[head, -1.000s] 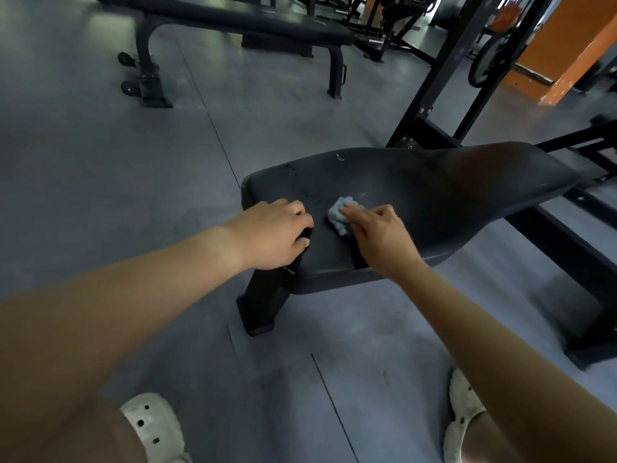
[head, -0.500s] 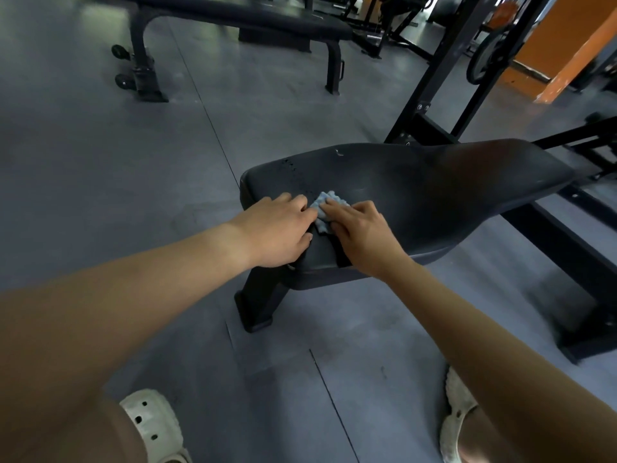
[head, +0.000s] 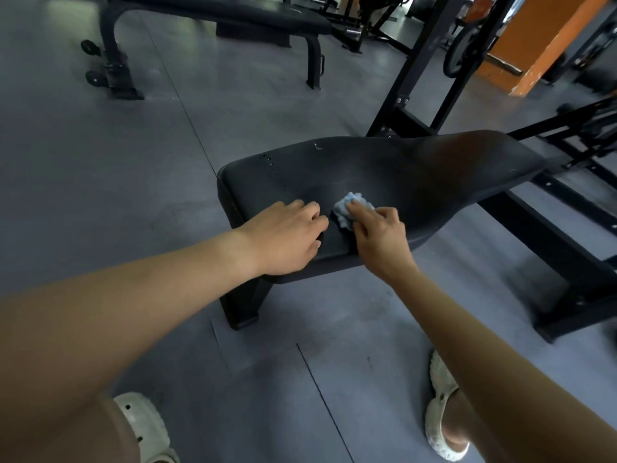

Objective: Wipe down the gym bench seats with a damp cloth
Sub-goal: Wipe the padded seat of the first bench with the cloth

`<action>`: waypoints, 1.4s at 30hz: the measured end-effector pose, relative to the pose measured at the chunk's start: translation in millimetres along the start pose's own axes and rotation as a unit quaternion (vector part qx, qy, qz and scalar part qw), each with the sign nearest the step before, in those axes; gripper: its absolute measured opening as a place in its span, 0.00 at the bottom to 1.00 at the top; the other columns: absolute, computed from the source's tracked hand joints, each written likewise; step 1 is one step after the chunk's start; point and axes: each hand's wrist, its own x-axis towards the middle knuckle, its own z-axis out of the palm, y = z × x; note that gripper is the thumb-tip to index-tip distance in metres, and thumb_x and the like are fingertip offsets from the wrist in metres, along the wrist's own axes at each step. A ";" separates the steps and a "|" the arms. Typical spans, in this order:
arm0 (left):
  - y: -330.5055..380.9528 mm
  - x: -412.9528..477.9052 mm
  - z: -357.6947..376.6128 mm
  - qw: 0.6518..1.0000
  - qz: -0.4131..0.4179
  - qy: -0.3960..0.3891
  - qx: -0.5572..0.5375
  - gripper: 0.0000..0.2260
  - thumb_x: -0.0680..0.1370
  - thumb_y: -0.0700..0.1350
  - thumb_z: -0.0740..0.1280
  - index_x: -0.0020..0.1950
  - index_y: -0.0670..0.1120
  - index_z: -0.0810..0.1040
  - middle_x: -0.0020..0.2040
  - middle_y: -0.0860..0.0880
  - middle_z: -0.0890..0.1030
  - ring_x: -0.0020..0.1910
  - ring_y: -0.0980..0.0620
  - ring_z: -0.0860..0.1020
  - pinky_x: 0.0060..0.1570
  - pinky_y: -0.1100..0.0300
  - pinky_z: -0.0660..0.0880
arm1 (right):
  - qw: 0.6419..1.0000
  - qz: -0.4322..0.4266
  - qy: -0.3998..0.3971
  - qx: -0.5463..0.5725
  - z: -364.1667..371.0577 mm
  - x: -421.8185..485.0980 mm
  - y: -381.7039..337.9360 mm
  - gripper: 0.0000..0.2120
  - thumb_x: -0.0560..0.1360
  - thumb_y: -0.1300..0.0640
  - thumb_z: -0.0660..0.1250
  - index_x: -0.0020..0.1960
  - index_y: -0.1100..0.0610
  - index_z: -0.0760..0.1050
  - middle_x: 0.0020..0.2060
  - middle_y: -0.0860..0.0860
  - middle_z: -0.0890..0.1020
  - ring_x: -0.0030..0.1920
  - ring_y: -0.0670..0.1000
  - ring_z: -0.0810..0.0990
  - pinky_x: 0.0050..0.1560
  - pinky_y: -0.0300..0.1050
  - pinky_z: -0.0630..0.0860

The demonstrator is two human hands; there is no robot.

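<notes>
A black padded bench seat (head: 400, 175) runs from the centre toward the right, with small scuffs near its far edge. My right hand (head: 380, 235) presses a crumpled light blue cloth (head: 350, 207) onto the near end of the seat, fingers closed over it. My left hand (head: 287, 238) rests flat on the seat's near left corner, fingers slightly curled, holding nothing. The two hands are a short gap apart.
A black rack frame (head: 420, 71) stands behind the seat, its base beam (head: 567, 262) running along the floor at right. A second black bench (head: 213, 15) with wheels stands at the back left. An orange pillar (head: 547, 41) is far right. My white clogs (head: 147, 429) stand on grey floor.
My right hand slid the cloth left against my left hand, then back right and a little further onto the seat. My left hand stayed on the corner.
</notes>
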 end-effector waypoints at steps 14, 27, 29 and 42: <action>26.0 13.5 10.0 0.999 0.040 0.007 -0.002 0.15 0.84 0.53 0.57 0.66 0.47 0.73 0.62 0.49 0.74 0.56 0.49 0.76 0.54 0.49 0.78 | 0.988 0.102 0.098 0.059 -19.9 -22.1 90.1 0.18 0.81 0.60 0.63 0.69 0.52 0.79 0.53 0.56 0.84 0.54 0.63 0.77 0.60 0.53 0.77; 32.8 18.0 6.0 0.999 0.033 0.002 0.013 0.15 0.84 0.54 0.59 0.65 0.47 0.73 0.59 0.47 0.74 0.53 0.49 0.75 0.50 0.49 0.79 | 0.992 -0.064 0.098 0.041 0.0 -64.6 5.0 0.18 0.78 0.67 0.65 0.66 0.57 0.79 0.65 0.51 0.79 0.47 0.57 0.72 0.52 0.42 0.69; 32.5 17.9 6.1 0.999 0.033 -0.001 0.013 0.15 0.84 0.54 0.59 0.65 0.47 0.73 0.59 0.47 0.74 0.54 0.49 0.75 0.51 0.49 0.79 | 0.992 -0.073 0.099 0.030 -5.4 -62.9 18.4 0.20 0.76 0.69 0.65 0.65 0.57 0.79 0.65 0.51 0.79 0.47 0.58 0.73 0.52 0.44 0.71; 29.8 15.1 9.5 0.999 0.037 -0.009 0.016 0.16 0.83 0.55 0.60 0.66 0.47 0.73 0.61 0.48 0.74 0.56 0.48 0.76 0.54 0.47 0.78 | 0.975 0.118 0.161 0.096 4.9 -68.6 18.8 0.14 0.75 0.66 0.63 0.59 0.56 0.76 0.65 0.49 0.76 0.52 0.56 0.74 0.49 0.44 0.69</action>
